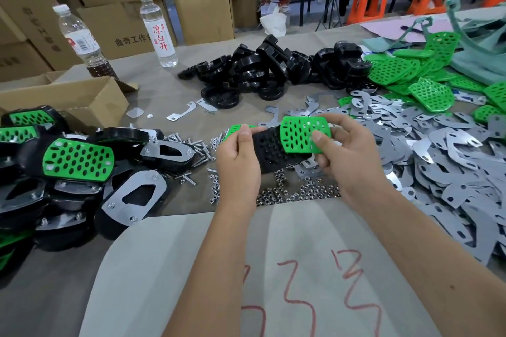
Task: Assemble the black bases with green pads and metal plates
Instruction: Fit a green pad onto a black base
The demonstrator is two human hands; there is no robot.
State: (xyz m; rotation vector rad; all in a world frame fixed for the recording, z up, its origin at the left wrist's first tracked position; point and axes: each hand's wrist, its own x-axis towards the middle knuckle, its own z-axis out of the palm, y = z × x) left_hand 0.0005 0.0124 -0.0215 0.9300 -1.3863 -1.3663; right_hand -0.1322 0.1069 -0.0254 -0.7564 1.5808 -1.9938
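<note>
My left hand (pixel 237 157) grips the left end of a black perforated base (pixel 269 149) held above the table's middle. My right hand (pixel 343 149) pinches a green perforated pad (pixel 301 134), thumb on its top face, and holds it over the right half of that base. Another green pad (pixel 237 128) peeks out behind my left fingers. Loose black bases (pixel 271 68) are heaped at the back. Green pads (pixel 410 74) lie at the back right. Metal plates (pixel 443 156) cover the right side.
Finished assemblies (pixel 78 160) pile up on the left beside an open cardboard box (pixel 68 97). Screws (pixel 191 150) and nuts (pixel 298 193) lie scattered under my hands. Two water bottles (pixel 158 27) stand at the back left. A grey sheet with red marks (pixel 273 268) lies in front.
</note>
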